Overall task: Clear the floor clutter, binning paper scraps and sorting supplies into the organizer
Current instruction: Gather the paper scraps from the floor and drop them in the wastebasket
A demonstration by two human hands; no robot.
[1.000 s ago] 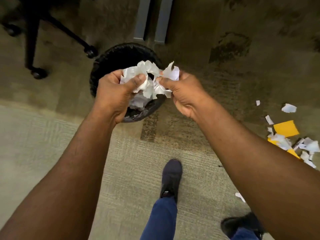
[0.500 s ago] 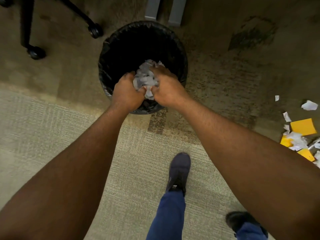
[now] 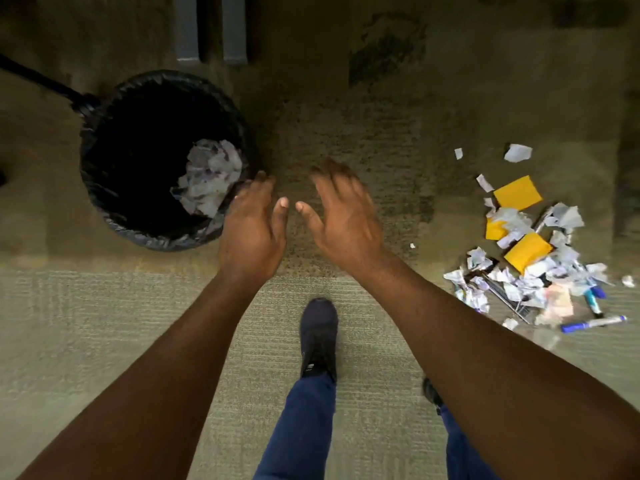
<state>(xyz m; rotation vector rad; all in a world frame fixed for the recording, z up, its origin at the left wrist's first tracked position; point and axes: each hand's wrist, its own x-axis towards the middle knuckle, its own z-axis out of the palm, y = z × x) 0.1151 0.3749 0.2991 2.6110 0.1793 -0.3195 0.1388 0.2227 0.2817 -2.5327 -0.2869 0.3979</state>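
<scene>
A black lined bin (image 3: 104, 140) stands at the left with a wad of crumpled white paper (image 3: 209, 178) lying inside near its right wall. My left hand (image 3: 252, 233) hovers just right of the bin's rim, empty, fingers spread. My right hand (image 3: 343, 216) is beside it over bare carpet, also empty and spread. At the right lies a heap of torn paper scraps (image 3: 512, 271) mixed with orange sticky notes (image 3: 517, 192), blue markers (image 3: 594, 323) and other supplies. No organizer is in view.
A chair's black leg and caster (image 3: 81, 102) touch the bin's upper left. Two grey furniture legs (image 3: 209, 29) stand at the top. My feet, one in a dark shoe (image 3: 318, 337), are on the pale carpet below the hands.
Both hands held the paper wad above the bin, pushed it down inside, then let go. They have pulled out and moved right, now empty with fingers apart.
</scene>
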